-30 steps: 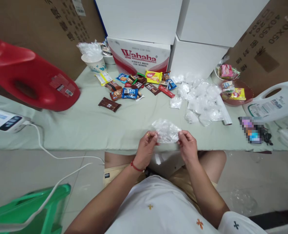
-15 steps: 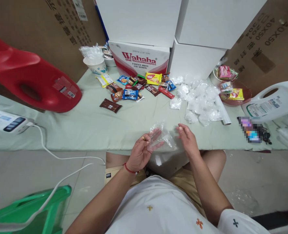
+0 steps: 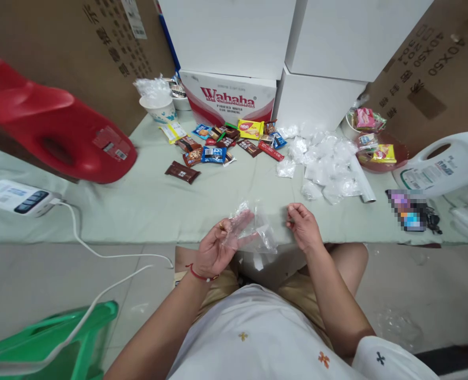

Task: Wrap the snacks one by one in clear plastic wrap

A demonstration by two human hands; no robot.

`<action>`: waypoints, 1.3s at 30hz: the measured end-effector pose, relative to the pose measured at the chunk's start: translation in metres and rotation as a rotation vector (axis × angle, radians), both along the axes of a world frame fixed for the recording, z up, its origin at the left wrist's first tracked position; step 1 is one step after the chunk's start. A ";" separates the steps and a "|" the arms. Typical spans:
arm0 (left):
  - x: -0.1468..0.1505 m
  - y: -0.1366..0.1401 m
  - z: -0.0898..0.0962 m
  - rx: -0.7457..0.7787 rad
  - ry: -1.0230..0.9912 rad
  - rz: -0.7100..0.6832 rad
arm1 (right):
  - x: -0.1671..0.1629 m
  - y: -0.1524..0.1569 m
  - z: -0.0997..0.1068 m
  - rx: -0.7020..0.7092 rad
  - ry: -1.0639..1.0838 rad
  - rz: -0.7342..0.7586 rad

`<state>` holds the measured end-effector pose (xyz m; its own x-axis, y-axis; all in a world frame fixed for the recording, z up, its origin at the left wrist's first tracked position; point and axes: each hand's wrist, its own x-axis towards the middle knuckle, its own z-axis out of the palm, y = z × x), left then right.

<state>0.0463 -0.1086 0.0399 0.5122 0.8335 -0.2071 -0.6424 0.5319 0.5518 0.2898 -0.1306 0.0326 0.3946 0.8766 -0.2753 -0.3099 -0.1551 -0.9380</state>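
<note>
My left hand (image 3: 215, 247) grips a clear plastic bag (image 3: 264, 232) between thumb and fingers. Some of its fingers show through the film, stretched behind or inside the bag; I cannot tell which. To the right, apart from the bag, my right hand (image 3: 304, 228) is closed in a pinch; whatever its fingertips may hold is too small to make out. Beyond both hands lie several wrapped snacks, among them a brown-wrapped bar (image 3: 182, 172), a blue packet (image 3: 214, 154) and a yellow wafer packet (image 3: 250, 128). A heap of crumpled clear plastic (image 3: 325, 163) is at the right.
A red jug (image 3: 71, 137) leans in at the left, near a white power strip (image 3: 18, 198). Paper cup (image 3: 158, 108) and Wahaba-style printed carton (image 3: 228, 97) stand behind. A reddish bowl (image 3: 402, 161), white jug (image 3: 448, 163) and phone (image 3: 405, 210) are on the right.
My left hand has shifted slightly left and down with the plastic bag, which is spread wider. My right hand's fingers have curled from loosely extended into a pinch.
</note>
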 end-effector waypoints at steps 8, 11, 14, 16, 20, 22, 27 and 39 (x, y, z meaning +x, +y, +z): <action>0.003 -0.002 0.001 0.038 -0.011 -0.092 | -0.026 0.014 0.006 -0.091 0.065 0.292; -0.009 0.002 0.000 0.024 0.035 -0.034 | -0.014 0.014 0.007 -0.048 0.054 0.212; -0.023 0.011 -0.003 0.012 0.112 0.036 | 0.010 0.008 0.007 -0.056 -0.011 0.172; -0.028 0.018 -0.005 0.026 0.164 0.058 | 0.025 0.004 0.007 -0.067 -0.083 0.164; -0.030 0.033 -0.003 0.104 0.243 0.077 | 0.044 -0.005 0.013 -0.105 -0.260 0.206; -0.030 0.040 -0.001 0.143 0.278 0.099 | 0.051 -0.010 0.018 -0.111 -0.317 0.249; -0.039 0.056 0.002 0.185 0.390 0.169 | 0.078 -0.021 0.017 -0.124 -0.465 0.297; -0.027 0.047 -0.001 0.184 0.406 0.113 | -0.007 0.014 0.039 0.341 -0.942 0.533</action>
